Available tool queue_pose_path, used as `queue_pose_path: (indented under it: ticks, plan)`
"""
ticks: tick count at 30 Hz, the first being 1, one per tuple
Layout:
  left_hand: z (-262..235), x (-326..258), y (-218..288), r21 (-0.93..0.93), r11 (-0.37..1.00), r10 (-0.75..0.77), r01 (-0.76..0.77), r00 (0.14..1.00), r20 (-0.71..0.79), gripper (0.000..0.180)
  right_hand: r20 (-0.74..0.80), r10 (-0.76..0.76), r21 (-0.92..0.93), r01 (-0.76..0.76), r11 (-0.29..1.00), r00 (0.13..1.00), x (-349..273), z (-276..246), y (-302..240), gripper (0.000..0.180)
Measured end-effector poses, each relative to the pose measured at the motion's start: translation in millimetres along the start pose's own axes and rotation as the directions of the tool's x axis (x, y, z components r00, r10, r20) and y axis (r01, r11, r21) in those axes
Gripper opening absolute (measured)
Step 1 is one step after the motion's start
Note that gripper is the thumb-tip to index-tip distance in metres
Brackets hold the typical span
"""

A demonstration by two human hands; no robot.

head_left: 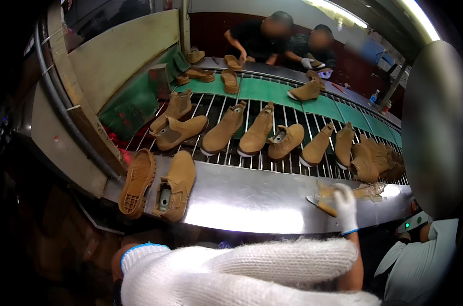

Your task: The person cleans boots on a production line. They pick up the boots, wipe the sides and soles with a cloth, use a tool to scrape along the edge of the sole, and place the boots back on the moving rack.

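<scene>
Surface [241, 191]: bare metal, along the near edge of the rack [290, 164], a row of metal bars.
Sole [138, 182]: tan, tread showing, on the surface just off the rack's near left corner.
Lone boot [181, 178]: tan, beside the sole, on the same side of the rack, its opening toward the camera.
Boot row [224, 128]: tan boots spread along the rack, some upright, others tipped over.
Left grip [231, 268]: white-gloved, well to the near side of the rack, close to the camera; fingers stretched out, nothing seen in it.
Green sheet [264, 89]: over the far part of the rack.
Two people [257, 43]: dark-clothed, beyond the rack; the right one holds a shoe [317, 63] in a gloved hand.
Knife [325, 207]: wooden-handled, on the surface, near side of the rack.
Right grip [346, 206]: white-gloved, near side of the rack, right beside the knife's handle; cannot tell whether it grasps it.
Boot cluster [377, 159]: packed together at the rack's right end.
</scene>
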State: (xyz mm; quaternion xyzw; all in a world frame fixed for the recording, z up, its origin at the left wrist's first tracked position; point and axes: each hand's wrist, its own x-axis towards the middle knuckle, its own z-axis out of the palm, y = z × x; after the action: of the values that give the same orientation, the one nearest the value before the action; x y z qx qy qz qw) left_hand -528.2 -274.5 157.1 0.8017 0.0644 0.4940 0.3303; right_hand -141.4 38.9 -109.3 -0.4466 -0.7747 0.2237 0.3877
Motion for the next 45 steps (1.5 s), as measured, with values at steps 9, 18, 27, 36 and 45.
queue_pose_path:
  ticks: [9,18,27,36,45]
  plan:
    - [-32.5,-128.9,8.6,0.547,0.706,0.146,0.450,0.664,-0.734,0.077,0.381,-0.169,0.178,0.107,0.978,0.909,-56.0,89.5,-170.1,0.031]
    - [2.8,-400.7,-26.8,0.053,0.029,0.272,0.998,0.043,-0.961,0.095,0.571,-0.072,0.272,-0.105,0.957,0.818,-126.3,131.7,-188.1,0.031]
    - [-55.4,-378.8,-45.4,-0.004,-0.422,-0.108,0.907,-0.055,-0.993,0.094,0.460,-0.379,0.422,0.178,0.889,0.803,-97.8,247.8,-329.7,0.096]
    - [-17.2,-354.1,-34.5,-0.026,-0.040,-0.203,0.999,-0.034,-0.979,0.091,0.457,-0.427,0.461,0.202,0.864,0.780,-6.2,387.0,-343.5,0.048]
    - [-125.4,-368.0,-68.5,0.298,-0.277,-0.232,0.914,0.238,-0.943,0.074,0.588,-0.273,0.576,-0.158,0.802,0.762,-46.7,193.9,-259.1,0.024]
